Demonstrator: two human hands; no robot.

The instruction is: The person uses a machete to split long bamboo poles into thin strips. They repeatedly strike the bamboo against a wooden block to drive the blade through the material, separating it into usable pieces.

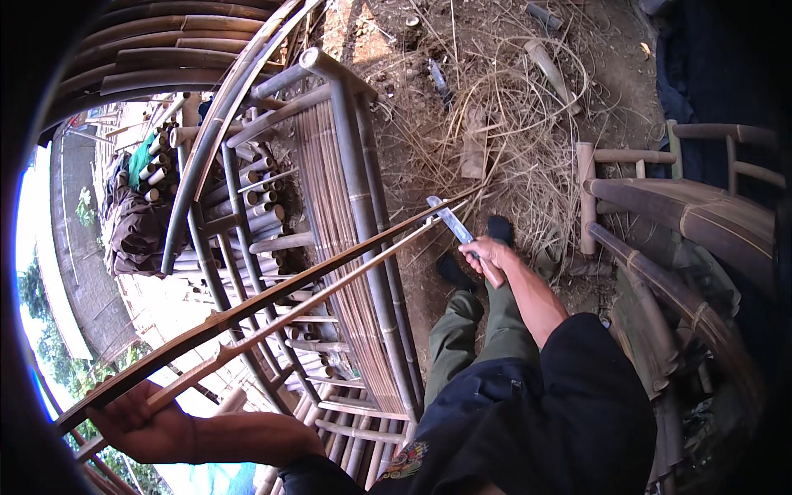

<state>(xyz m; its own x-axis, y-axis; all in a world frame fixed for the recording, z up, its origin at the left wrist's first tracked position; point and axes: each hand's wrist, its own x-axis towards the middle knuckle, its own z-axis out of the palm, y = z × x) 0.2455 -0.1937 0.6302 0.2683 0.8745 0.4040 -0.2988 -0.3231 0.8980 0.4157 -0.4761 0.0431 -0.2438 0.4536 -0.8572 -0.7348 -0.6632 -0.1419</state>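
Observation:
My left hand point(140, 422), at the lower left, is closed round two long bamboo strips. The dark strip point(272, 299) and the pale strip point(285, 320) run side by side up to the middle of the view, a narrow gap between them, drawing together at the far end. My right hand point(488, 252) grips a knife by its wooden handle. Its broad, flat blade point(451, 219) lies across the strips near that far end. Whether the edge is inside the bamboo or only against it, I cannot tell.
A bamboo bench frame point(351, 190) with a slatted panel stands under the strips. To the right is a bamboo chair point(668, 198). Thin shavings point(511, 140) litter the dirt floor ahead of my feet. Cut bamboo poles point(256, 198) are stacked behind the bench, beside a brown cloth point(144, 227).

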